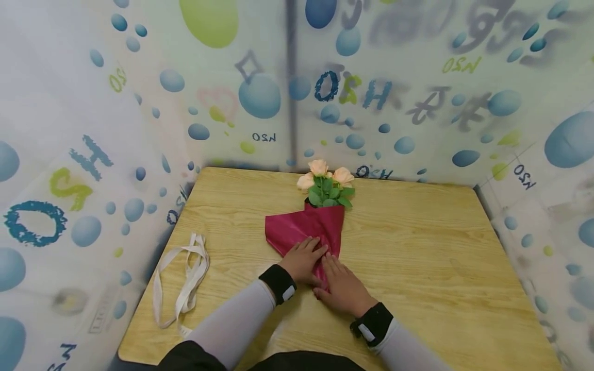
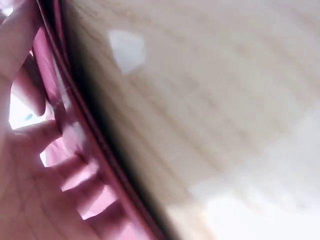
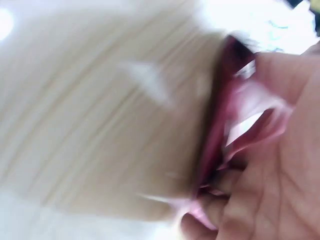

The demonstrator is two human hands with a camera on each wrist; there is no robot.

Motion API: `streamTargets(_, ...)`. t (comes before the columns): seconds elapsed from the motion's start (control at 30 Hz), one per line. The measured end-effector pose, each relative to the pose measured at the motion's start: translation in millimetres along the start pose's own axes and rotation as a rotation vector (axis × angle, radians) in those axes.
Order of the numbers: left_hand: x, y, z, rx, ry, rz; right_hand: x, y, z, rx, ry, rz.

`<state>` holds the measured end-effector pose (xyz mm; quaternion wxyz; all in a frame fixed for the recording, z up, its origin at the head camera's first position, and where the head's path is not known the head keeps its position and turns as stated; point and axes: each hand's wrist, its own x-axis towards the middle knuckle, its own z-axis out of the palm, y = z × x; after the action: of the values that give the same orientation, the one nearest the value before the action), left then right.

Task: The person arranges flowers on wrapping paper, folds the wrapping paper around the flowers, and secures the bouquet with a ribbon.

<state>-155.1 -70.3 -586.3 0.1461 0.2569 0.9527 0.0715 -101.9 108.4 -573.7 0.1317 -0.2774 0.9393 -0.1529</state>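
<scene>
A bouquet lies on the table, its peach roses [image 1: 318,169] and green leaves [image 1: 328,193] pointing to the far side. Crimson wrapping paper [image 1: 292,228] is folded around the stems, which are hidden. Across the paper's lower part rests my left hand [image 1: 300,262], fingers extended. My right hand [image 1: 344,288] lies on the narrow lower end, its straight fingers close to the left hand's. In the left wrist view the fingers [image 2: 75,172] touch the paper's edge [image 2: 82,117]; the right wrist view shows the other hand [image 3: 275,185] against the paper [image 3: 215,125].
A loosely looped white ribbon [image 1: 200,270] lies at the left side of the wooden table [image 1: 417,257]. Patterned curtains [image 1: 223,103] with blue and green drops hang behind the table and at both sides.
</scene>
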Motion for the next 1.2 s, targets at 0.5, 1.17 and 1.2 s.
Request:
streamTargets(0.5, 6.6, 2.6, -4.8, 0.101, -0.033, 0.033, 30, 8, -12, 0.02, 0.047, 0.154)
streamTargets(1.17, 10.5, -3.0, -1.6, 0.081, -0.044, 0.049, 101, 91, -47, -0.024, -0.005, 0.323)
streamTargets(1.2, 10.2, -4.1, -2.5, 0.08, -0.044, 0.046, 103, 92, -50, -0.023, -0.007, 0.318)
